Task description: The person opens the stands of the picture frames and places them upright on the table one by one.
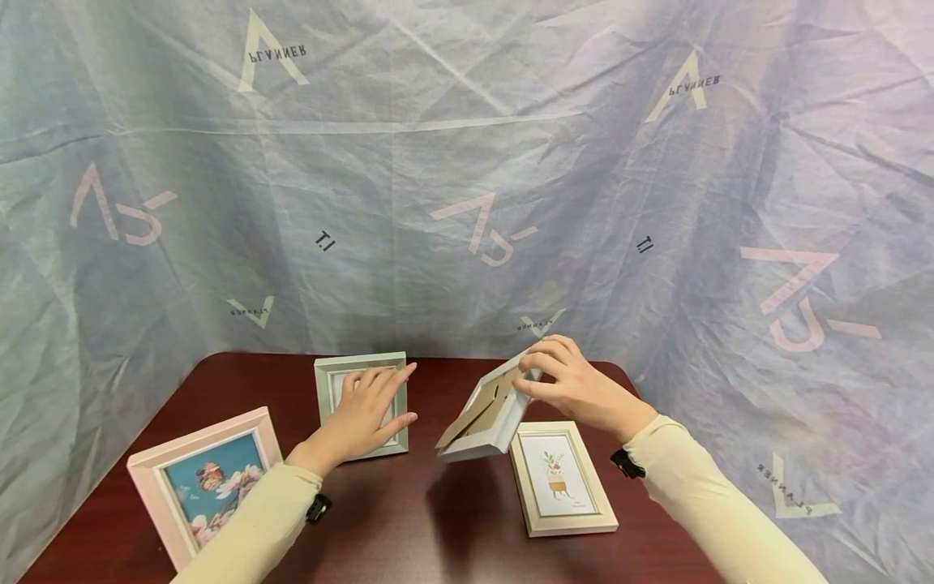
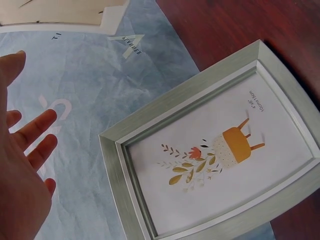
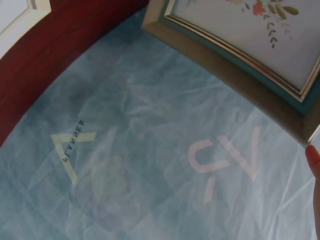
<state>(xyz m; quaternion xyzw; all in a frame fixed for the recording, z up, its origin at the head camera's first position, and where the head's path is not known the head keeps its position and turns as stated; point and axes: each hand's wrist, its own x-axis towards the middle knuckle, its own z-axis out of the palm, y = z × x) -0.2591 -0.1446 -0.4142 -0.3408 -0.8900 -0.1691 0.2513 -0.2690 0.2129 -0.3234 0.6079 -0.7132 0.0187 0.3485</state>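
A picture frame with pale edges and a brown backing board (image 1: 477, 414) tilts above the table, its back towards the head camera. My right hand (image 1: 571, 385) grips it by the upper right corner. The right wrist view shows the front of this picture frame (image 3: 225, 75), with a gold inner trim and a plant print. My left hand (image 1: 365, 418) has its fingers spread and holds nothing. Behind it stands a pale green picture frame (image 1: 325, 410) with a plant print; in the left wrist view a gap shows between that hand (image 2: 25, 175) and the green frame.
At the front left stands a pink picture frame (image 1: 156, 487) with a flower print, partly behind the left sleeve (image 1: 255, 527). On the right a cream picture frame (image 1: 572, 526) is on the dark red table (image 1: 394, 519). A grey printed cloth (image 1: 394, 178) hangs behind.
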